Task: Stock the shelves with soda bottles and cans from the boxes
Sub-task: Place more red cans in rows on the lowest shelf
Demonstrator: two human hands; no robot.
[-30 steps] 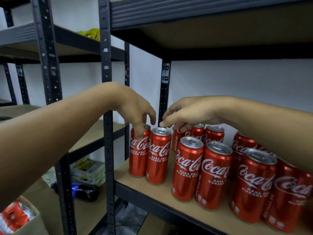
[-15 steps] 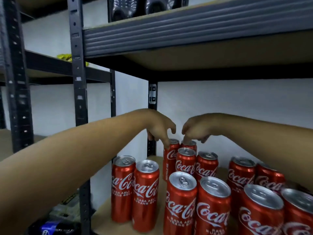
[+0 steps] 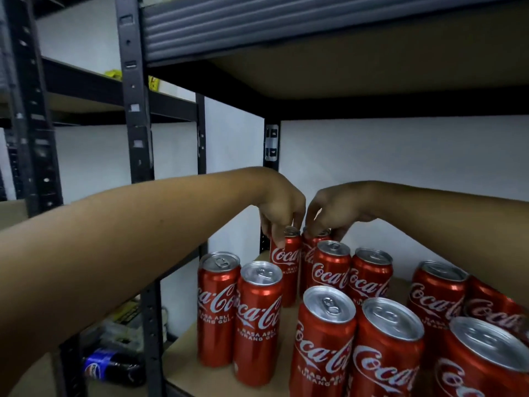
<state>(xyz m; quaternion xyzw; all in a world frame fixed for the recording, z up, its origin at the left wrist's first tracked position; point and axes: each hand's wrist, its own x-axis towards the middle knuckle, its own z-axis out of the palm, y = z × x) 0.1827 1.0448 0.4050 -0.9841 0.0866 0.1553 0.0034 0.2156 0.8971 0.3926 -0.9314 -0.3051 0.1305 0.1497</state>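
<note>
Tan board shelf (image 3: 183,365) in black steel rack (image 3: 134,110). Red Coca-Cola cans (image 3: 257,325) stand upright on it: a touching pair front-left, a tight cluster from centre to back, more at right. Bare board at front-left corner.

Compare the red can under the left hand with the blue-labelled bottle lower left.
The red aluminium can stands upright on the shelf; the dark blue-labelled plastic bottle lies on its side lower down. The left hand grips the can's top; nothing touches the bottle. Both are soda containers.
</note>
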